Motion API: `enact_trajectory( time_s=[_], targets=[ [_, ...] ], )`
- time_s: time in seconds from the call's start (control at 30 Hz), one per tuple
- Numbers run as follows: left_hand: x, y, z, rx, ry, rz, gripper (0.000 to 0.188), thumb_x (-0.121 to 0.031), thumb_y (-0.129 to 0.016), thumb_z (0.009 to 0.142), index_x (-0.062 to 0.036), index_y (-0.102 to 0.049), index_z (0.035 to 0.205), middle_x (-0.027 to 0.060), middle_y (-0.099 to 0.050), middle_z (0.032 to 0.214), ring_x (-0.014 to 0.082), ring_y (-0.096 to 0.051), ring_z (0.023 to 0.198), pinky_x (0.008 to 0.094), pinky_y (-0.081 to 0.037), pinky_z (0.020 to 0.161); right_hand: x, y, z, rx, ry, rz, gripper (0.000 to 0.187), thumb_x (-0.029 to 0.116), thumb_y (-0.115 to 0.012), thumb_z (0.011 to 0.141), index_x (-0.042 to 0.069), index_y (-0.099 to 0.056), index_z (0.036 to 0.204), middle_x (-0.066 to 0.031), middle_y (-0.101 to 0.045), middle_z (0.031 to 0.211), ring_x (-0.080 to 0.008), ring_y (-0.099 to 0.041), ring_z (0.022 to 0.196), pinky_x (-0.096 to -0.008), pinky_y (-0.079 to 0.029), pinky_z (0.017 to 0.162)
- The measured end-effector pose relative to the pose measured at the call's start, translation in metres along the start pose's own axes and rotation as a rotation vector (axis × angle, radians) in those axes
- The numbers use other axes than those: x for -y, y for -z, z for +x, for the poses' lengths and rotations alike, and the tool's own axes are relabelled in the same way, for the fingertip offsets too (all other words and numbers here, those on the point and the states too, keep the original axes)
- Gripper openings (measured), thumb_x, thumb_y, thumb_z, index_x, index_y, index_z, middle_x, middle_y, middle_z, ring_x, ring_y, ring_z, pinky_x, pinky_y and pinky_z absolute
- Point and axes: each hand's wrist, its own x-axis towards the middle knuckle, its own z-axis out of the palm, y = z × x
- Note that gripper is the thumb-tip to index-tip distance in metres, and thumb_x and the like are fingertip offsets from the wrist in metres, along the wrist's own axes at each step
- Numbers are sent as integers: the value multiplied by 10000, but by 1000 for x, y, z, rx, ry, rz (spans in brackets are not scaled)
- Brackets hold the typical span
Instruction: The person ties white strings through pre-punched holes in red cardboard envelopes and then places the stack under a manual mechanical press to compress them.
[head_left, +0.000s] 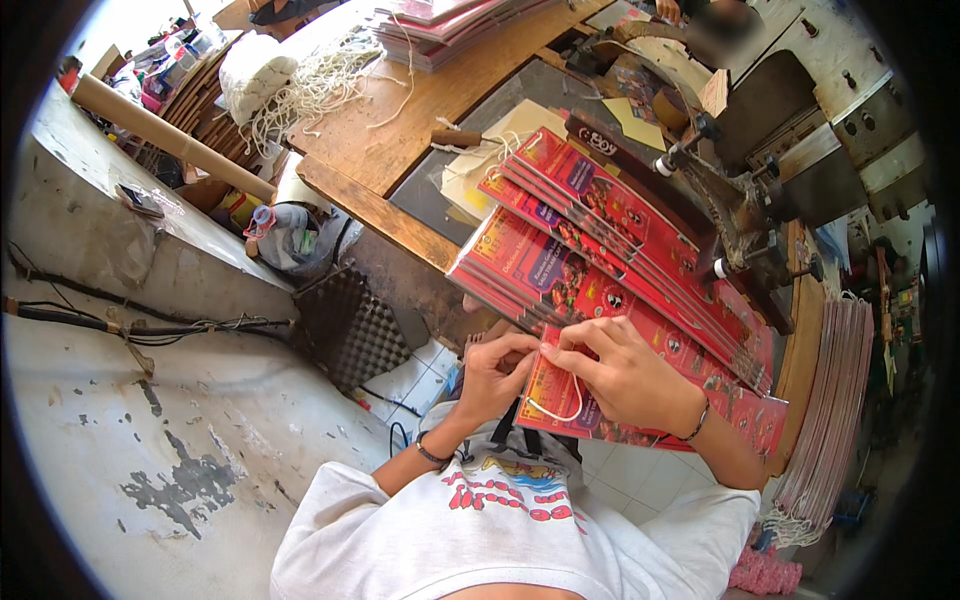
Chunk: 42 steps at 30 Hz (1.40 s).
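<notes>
A flat red printed paper bag lies in front of me, with a loop of white cord at its edge. My left hand is closed in a pinch at the bag's left edge. Opposite it, my right hand has thumb and forefinger pressed together on a bit of the cord, and the two hands' fingertips meet there. My fingers hide exactly how the cord passes through the bag. Just beyond my hands, more red bags lie overlapped in a fanned stack.
A bundle of white cords lies on the wooden table, beside a pile of flat bags. A metal machine stands to the right. Further right hangs a thick stack of bags. Another person's hand shows at the far edge.
</notes>
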Motion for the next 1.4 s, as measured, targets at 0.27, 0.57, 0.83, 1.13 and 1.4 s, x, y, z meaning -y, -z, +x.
enact_trajectory(
  time_s=[0.27,0.57,0.83,1.13,1.4],
  targets=[
    [4,-5,0,-72,5,-65,80,-10,-636,950,50,-667,993,26,-692,848,53,-651,759,196,-528,656,-3,-3,-1,-87,-68,115,545,-24,-553,820,43,-512,1359,-136,-564,1258,-317,-554,1140,-455,-420,1010],
    [18,-2,0,-247,197,-103,79,-40,-541,1002,33,-566,1018,83,-675,861,129,-679,800,265,-565,703,-9,-5,-1,-84,-72,110,489,-20,-575,849,27,-520,1333,-155,-568,1251,-357,-560,1116,-468,-447,996],
    [37,45,-12,-154,290,-46,247,-193,-523,1041,29,-606,1110,96,-689,922,156,-679,895,310,-576,795,-12,-2,-3,-104,-63,144,409,27,-650,868,30,-564,1268,-149,-581,1229,-360,-581,1094,-459,-474,981],
    [28,75,-41,1064,475,-89,584,-478,-380,1067,4,-599,1311,167,-657,1244,228,-651,1037,352,-535,909,-9,1,2,-87,-6,138,273,97,-694,863,36,-616,1118,-126,-575,1140,-328,-584,1048,-439,-486,949],
    [35,43,-20,207,546,-100,284,-253,-501,1033,-31,-660,1113,23,-671,943,109,-626,851,269,-526,774,6,4,1,-17,-51,13,608,419,-746,817,80,-564,1287,-187,-483,1326,-374,-499,1189,-488,-415,1021]
  ],
)
